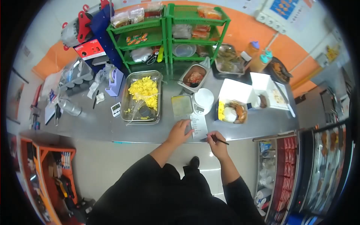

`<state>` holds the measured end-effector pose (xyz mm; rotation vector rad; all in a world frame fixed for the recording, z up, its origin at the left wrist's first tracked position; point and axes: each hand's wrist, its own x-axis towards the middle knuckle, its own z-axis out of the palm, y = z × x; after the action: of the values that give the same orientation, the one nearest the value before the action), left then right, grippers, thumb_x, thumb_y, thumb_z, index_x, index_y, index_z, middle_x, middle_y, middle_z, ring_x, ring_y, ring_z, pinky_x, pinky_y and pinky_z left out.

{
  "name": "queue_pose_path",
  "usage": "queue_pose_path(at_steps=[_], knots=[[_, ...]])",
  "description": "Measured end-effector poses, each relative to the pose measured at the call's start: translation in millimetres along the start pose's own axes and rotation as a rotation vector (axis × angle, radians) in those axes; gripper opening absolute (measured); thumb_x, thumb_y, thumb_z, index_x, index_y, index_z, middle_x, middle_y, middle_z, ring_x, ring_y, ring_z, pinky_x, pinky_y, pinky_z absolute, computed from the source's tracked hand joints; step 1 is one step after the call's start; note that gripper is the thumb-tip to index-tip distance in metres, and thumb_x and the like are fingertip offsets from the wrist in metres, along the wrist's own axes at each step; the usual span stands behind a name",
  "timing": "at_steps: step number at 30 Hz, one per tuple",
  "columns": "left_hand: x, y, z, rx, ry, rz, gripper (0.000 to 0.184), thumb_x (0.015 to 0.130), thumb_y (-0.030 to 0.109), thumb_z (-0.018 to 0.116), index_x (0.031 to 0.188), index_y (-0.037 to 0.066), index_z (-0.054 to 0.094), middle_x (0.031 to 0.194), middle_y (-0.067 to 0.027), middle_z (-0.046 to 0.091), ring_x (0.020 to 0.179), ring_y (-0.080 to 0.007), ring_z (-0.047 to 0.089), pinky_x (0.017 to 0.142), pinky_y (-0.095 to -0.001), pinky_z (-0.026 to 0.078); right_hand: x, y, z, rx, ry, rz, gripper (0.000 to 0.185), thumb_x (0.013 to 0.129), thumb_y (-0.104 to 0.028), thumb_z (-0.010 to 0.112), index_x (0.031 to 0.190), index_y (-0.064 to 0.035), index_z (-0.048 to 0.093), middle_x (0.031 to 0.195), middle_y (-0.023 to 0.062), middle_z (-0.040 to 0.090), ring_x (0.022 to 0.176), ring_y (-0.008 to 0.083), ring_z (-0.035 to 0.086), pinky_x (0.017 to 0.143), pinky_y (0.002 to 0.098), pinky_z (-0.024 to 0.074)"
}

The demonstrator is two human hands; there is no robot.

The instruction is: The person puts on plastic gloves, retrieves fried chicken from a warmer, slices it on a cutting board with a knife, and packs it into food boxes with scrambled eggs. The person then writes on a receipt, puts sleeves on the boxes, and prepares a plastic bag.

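A printed paper receipt [199,129] lies at the front edge of the steel counter, just below a small white kitchen scale [203,98]. My left hand [180,132] rests at the receipt's left edge, its fingers apart and lying flat. Pinched in my right hand [217,145] is a black pen [222,141], close to the receipt's lower right corner. Farther right stands an open takeaway box [231,113] with yellow egg, white rice and a brown piece of food. Left of the scale sits a shallow square metal tray [181,105].
A glass tray [160,80] of scrambled egg, with a dark cup in it, stands left. Behind the scale is a metal pan [204,75] of reddish filling. Green shelves [166,37], a tape dispenser [115,83], a timer [116,109], sauce bottles [259,62] and a knife [285,99] surround the work area.
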<state>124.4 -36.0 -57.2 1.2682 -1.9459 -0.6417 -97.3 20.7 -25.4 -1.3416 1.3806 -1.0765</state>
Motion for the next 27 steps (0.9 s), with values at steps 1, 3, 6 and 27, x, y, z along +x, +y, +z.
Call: queue_pose_path(at_steps=[1, 3, 6, 27], knots=[[2.8, -1.0, 5.7, 0.012, -0.003, -0.035, 0.044, 0.081, 0.02, 0.075, 0.118, 0.005, 0.055, 0.102, -0.0128, 0.059, 0.087, -0.0284, 0.06, 0.078, -0.0365, 0.051, 22.2, -2.7, 4.1, 0.038, -0.037, -0.011, 0.004, 0.092, -0.001, 0.061, 0.095, 0.0, 0.059, 0.084, 0.005, 0.062, 0.076, 0.0107, 0.062, 0.067, 0.0244, 0.0507], [7.1, -5.3, 15.0, 0.102, 0.04, -0.063, 0.053, 0.077, 0.025, 0.078, 0.121, 0.006, 0.056, 0.103, -0.0141, 0.059, 0.091, -0.0309, 0.06, 0.08, -0.0385, 0.051, 60.7, 7.7, 13.8, 0.082, -0.099, -0.001, 0.004, 0.092, -0.001, 0.061, 0.095, 0.0003, 0.059, 0.084, 0.0052, 0.062, 0.075, 0.0108, 0.062, 0.066, 0.0246, 0.05], [10.8, 3.6, 10.0, 0.189, 0.072, -0.071, 0.061, 0.074, 0.032, 0.08, 0.125, 0.007, 0.056, 0.103, -0.015, 0.059, 0.093, -0.0317, 0.061, 0.082, -0.04, 0.051, 91.5, 37.2, 24.2, 0.104, -0.169, -0.117, 0.006, 0.091, -0.003, 0.063, 0.094, 0.0002, 0.059, 0.08, 0.0072, 0.063, 0.071, 0.0118, 0.06, 0.063, 0.0261, 0.0483], [11.7, -1.7, 12.2, 0.272, -0.055, -0.156, 0.064, 0.073, 0.041, 0.077, 0.122, 0.004, 0.059, 0.108, -0.0116, 0.06, 0.091, -0.0313, 0.061, 0.082, -0.0378, 0.049, 101.3, 39.3, 26.5, -0.234, -0.204, -0.221, 0.01, 0.086, -0.002, 0.067, 0.088, -0.0027, 0.057, 0.08, 0.0146, 0.062, 0.068, 0.0295, 0.062, 0.062, 0.0345, 0.0493]])
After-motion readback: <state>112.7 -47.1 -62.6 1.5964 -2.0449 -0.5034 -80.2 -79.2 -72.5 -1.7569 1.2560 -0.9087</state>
